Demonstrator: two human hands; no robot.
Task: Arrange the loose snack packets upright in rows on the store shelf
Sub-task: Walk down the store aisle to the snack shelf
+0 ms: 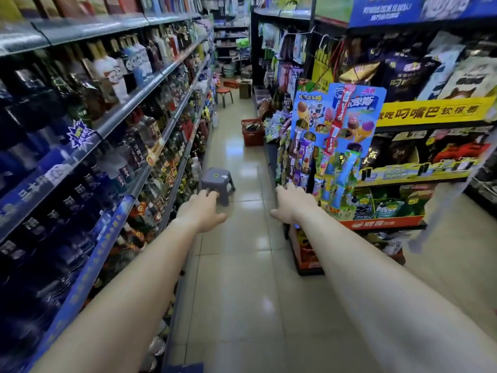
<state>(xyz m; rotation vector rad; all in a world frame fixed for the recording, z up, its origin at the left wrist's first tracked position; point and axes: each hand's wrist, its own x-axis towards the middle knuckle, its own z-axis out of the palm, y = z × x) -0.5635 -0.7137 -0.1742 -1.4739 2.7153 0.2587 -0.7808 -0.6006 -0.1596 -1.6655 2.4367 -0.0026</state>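
Clearly the left hand (201, 211) and right hand (291, 205) are hovering ahead, each grip apart and empty; better be turning toward the snack packets (387, 207).

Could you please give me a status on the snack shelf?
Left hand open, right hand open, both empty. Snack packets to the right, untouched. Grey stool in aisle ahead.
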